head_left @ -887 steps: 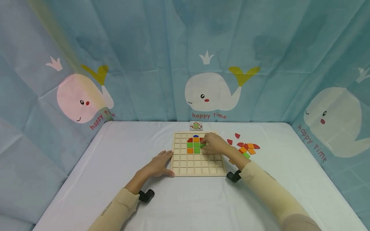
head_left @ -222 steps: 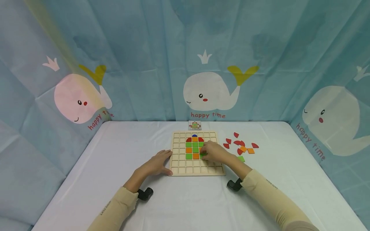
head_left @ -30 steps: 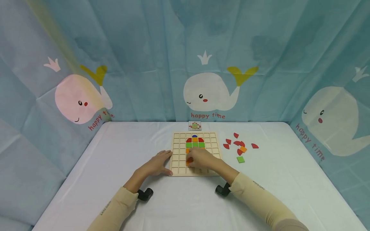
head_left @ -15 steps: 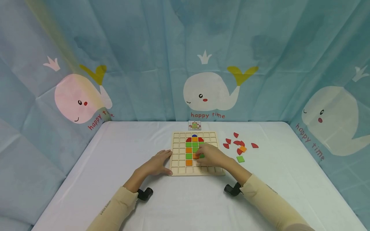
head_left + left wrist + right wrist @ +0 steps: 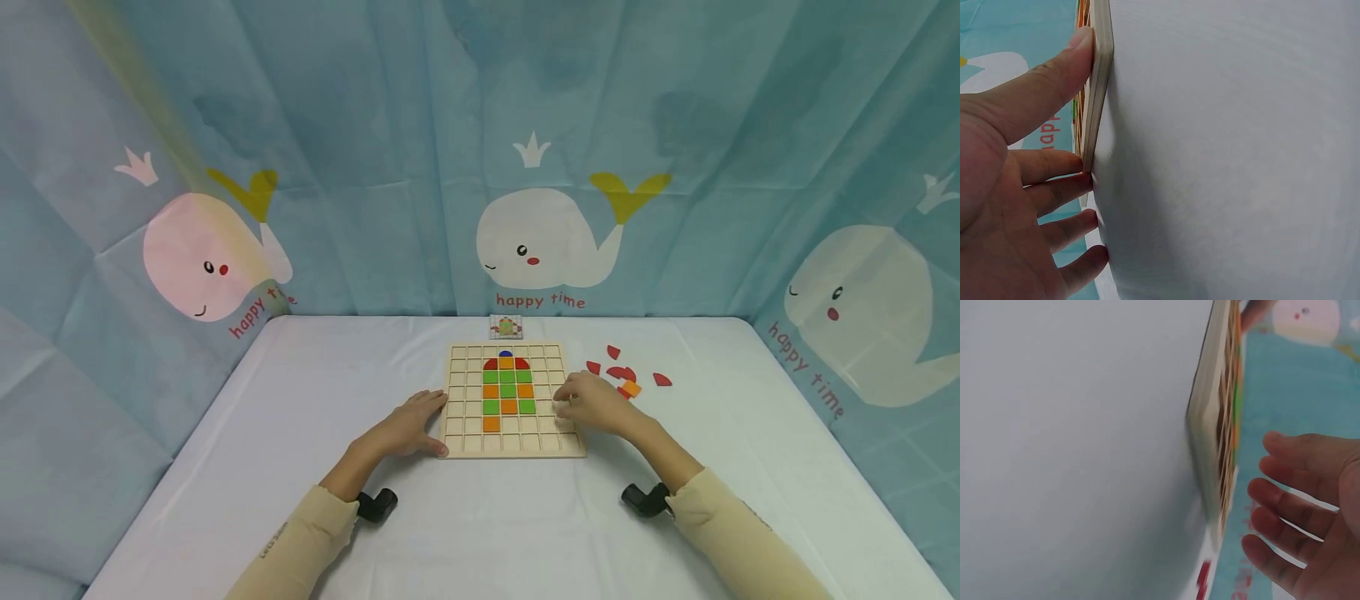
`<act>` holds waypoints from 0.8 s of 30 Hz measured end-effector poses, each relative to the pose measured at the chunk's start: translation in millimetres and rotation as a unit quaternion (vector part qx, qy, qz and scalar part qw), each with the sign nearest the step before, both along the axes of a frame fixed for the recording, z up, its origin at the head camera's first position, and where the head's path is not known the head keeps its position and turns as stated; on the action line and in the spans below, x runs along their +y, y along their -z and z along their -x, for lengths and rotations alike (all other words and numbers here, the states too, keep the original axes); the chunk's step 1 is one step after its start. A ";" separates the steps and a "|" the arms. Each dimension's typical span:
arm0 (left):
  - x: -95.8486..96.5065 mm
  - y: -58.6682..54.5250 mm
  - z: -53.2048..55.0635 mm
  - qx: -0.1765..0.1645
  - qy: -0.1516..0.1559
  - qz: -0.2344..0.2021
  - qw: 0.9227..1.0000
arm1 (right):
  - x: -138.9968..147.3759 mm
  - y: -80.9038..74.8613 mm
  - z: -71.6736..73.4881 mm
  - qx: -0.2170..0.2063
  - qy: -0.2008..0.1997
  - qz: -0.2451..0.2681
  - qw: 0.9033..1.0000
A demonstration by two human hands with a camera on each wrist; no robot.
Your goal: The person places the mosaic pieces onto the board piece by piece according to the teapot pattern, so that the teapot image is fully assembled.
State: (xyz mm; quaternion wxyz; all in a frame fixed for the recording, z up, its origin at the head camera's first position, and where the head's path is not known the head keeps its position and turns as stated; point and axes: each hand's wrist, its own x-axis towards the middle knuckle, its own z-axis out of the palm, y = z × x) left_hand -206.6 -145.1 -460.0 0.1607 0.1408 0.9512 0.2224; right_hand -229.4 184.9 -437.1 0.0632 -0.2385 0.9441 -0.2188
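Note:
A wooden grid board (image 5: 465,442) lies on the table, bearing green, orange and red tiles and one blue half-round tile (image 5: 506,354) at the top. An orange tile (image 5: 491,424) sits lowest in the pattern. My left hand (image 5: 408,427) rests against the board's left edge, thumb at the near corner and fingers extended, as the left wrist view also shows. Over the board's right edge, my right hand (image 5: 596,402) hovers with fingers loosely bent and nothing between them; the right wrist view shows the fingers (image 5: 1272,494) apart from the board.
Several red quarter-round tiles (image 5: 662,379) and an orange square tile (image 5: 632,388) lie right of the board on the white tablecloth (image 5: 300,400). A small pattern card (image 5: 506,327) is behind the board. A blue whale-print curtain (image 5: 420,242) encloses the table.
My right hand has moved right from the middle of the board to its right edge, uncovering the tiles. Orange and green tiles have been added over the earlier frames. My left hand stays put.

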 end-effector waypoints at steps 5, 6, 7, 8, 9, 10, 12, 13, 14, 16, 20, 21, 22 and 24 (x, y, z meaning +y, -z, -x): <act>-1.2 -1.0 0.0 -0.002 0.006 -0.004 1.000 | 24.6 5.0 0.0 0.004 0.028 -0.015 0.999; -1.4 -1.2 -0.1 -0.002 0.007 -0.004 1.000 | 29.4 6.2 -0.2 0.004 0.034 -0.018 0.999; -1.6 -1.2 0.0 -0.002 0.008 -0.004 1.000 | 33.9 6.9 -0.7 0.004 0.041 -0.022 0.999; -1.7 -1.4 0.0 -0.002 0.009 -0.005 1.000 | 38.4 7.8 -1.3 0.001 0.048 -0.025 0.999; -1.8 -1.7 -0.1 -0.002 0.010 -0.005 1.000 | 42.8 8.6 -1.7 0.001 0.053 -0.031 0.998; -1.8 -1.7 -0.1 -0.002 0.010 -0.005 1.000 | 47.3 9.3 -2.1 0.002 0.058 -0.037 0.998; -1.8 -1.9 -0.2 -0.003 0.009 -0.004 1.000 | 55.3 10.0 -3.5 -0.003 0.065 -0.046 0.997; -1.8 -2.1 -0.3 -0.005 0.009 -0.004 1.000 | 58.8 10.3 -4.3 -0.003 0.067 -0.053 0.996; -1.8 -2.3 -0.4 -0.005 0.007 -0.003 1.000 | 62.0 10.5 -5.1 -0.004 0.069 -0.057 0.996; -1.8 -2.6 -0.7 -0.006 0.006 -0.001 1.000 | 67.2 11.0 -6.6 -0.002 0.065 -0.070 0.995; -1.2 -3.8 -1.2 -0.005 0.005 -0.001 1.000 | 74.5 12.1 -9.3 -0.001 0.064 -0.083 0.995; -0.9 -4.1 -1.4 -0.005 0.005 -0.001 1.000 | 76.0 12.1 -9.8 -0.001 0.064 -0.084 0.994; -0.6 -4.2 -1.6 -0.005 0.004 -0.001 1.000 | 77.4 12.5 -10.1 0.001 0.064 -0.085 0.994; 0.3 -4.4 -2.0 -0.006 0.001 -0.002 1.000 | 79.7 13.4 -10.6 -0.001 0.069 -0.086 0.994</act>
